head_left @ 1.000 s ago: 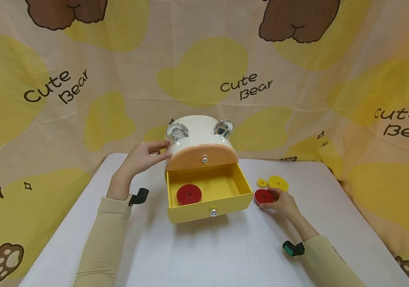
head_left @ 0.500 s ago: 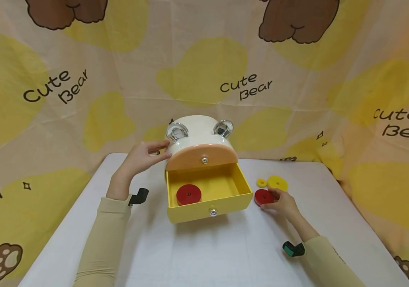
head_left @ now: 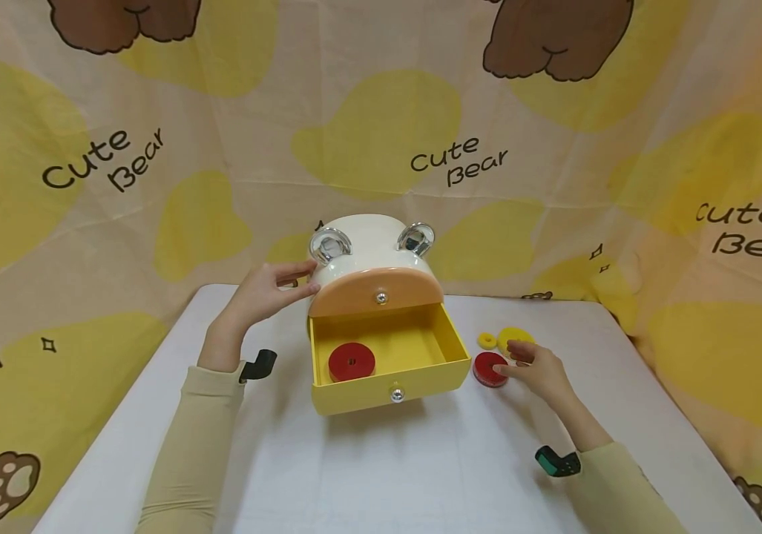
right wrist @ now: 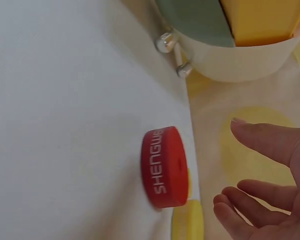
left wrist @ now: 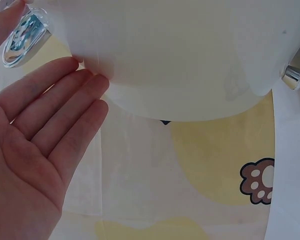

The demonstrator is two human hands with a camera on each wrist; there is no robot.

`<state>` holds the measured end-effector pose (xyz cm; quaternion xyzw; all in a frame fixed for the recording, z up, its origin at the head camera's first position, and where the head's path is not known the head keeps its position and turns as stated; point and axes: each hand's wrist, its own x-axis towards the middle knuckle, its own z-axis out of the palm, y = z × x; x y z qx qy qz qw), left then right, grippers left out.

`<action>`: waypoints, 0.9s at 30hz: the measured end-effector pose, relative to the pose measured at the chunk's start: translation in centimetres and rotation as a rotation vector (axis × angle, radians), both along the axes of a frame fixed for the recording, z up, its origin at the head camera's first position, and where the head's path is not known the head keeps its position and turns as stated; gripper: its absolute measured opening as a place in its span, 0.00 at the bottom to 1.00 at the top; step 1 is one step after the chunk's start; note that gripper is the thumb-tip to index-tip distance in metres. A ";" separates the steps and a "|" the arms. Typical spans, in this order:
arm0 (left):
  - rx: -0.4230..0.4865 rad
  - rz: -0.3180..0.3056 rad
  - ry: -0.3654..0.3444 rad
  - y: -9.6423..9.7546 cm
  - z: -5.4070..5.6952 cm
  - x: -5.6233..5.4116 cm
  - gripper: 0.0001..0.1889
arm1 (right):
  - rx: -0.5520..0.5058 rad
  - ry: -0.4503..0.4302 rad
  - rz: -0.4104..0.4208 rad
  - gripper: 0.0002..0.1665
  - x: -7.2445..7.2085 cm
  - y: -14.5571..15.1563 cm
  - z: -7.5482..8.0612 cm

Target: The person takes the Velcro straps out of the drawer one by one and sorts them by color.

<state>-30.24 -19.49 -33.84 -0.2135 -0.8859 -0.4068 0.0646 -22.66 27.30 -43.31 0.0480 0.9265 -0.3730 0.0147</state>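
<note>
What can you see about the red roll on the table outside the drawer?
The red roll is a thick disc with a small middle hole and white letters, SHENGWE showing, on its smooth, plastic-looking side. It lies flat on the white table, right of the yellow drawer. The right hand is near, not touching it.

"What's the white cabinet [head_left: 374,248] like?"
"Rounded, upright, its yellow drawer [head_left: 357,400] pulled out."
"And the red roll [head_left: 488,368] beside the drawer?"
"Flat on the table [head_left: 381,475], white lettering round its side."
</note>
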 end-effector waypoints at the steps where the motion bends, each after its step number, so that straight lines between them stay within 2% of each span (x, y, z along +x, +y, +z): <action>1: 0.000 -0.001 0.002 0.0 0.0 0.0 0.31 | -0.006 0.004 0.004 0.41 0.2 0.0 0.5; 7: 0.002 -0.006 0.010 0.0 0.1 0.0 0.31 | -0.032 0.048 0.047 0.39 1.2 -0.3 3.7; 14: -0.005 0.000 0.002 0.0 0.1 0.0 0.31 | -0.053 0.117 0.136 0.38 2.2 -0.6 6.6; 22: -0.009 0.007 -0.002 0.0 0.2 0.1 0.31 | -0.064 0.130 0.198 0.38 2.8 -1.9 9.3; 27: -0.008 0.004 0.002 0.0 0.2 0.2 0.31 | -0.064 0.126 0.225 0.38 2.9 -2.8 10.4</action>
